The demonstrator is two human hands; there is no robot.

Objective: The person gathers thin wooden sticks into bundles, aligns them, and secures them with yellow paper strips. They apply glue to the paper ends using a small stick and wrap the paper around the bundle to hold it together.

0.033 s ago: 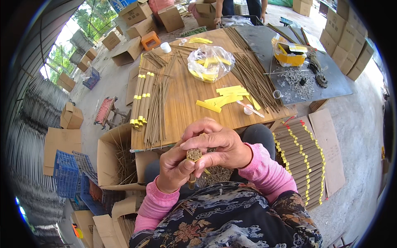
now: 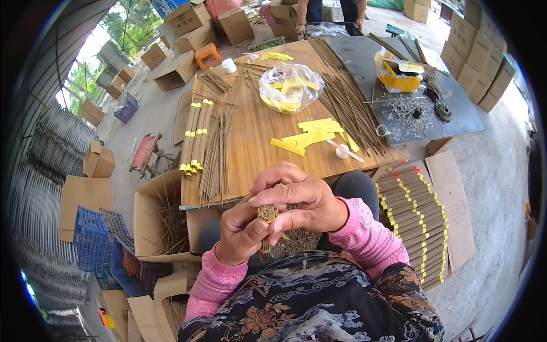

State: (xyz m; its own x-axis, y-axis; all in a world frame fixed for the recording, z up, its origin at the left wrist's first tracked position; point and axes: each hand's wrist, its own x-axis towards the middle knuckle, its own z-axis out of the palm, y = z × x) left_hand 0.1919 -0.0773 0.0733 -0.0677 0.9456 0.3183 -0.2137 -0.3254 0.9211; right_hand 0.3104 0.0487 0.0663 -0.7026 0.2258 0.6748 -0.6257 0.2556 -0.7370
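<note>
Above my lap, my left hand (image 2: pixel 242 231) is closed around a bundle of incense sticks (image 2: pixel 267 213), whose brown ends face up toward me. A narrow yellow paper strip (image 2: pixel 272 219) wraps the bundle just below those ends. My right hand (image 2: pixel 305 202) grips the same bundle from the right, fingers curled over its far side and thumb at the strip. Most of the bundle's length is hidden by my hands. On the wooden table (image 2: pixel 250 148) ahead lie loose sticks (image 2: pixel 217 154), finished yellow-banded bundles (image 2: pixel 196 137) and loose yellow paper strips (image 2: pixel 305 137).
A clear plastic bag (image 2: pixel 290 88) with yellow strips sits mid-table, near a small white pot (image 2: pixel 342 151). Left of my legs stands a cardboard box (image 2: pixel 149 219) with sticks. Banded bundles (image 2: pixel 419 216) are stacked at right. Another person's hand (image 2: pixel 300 28) shows beyond the table.
</note>
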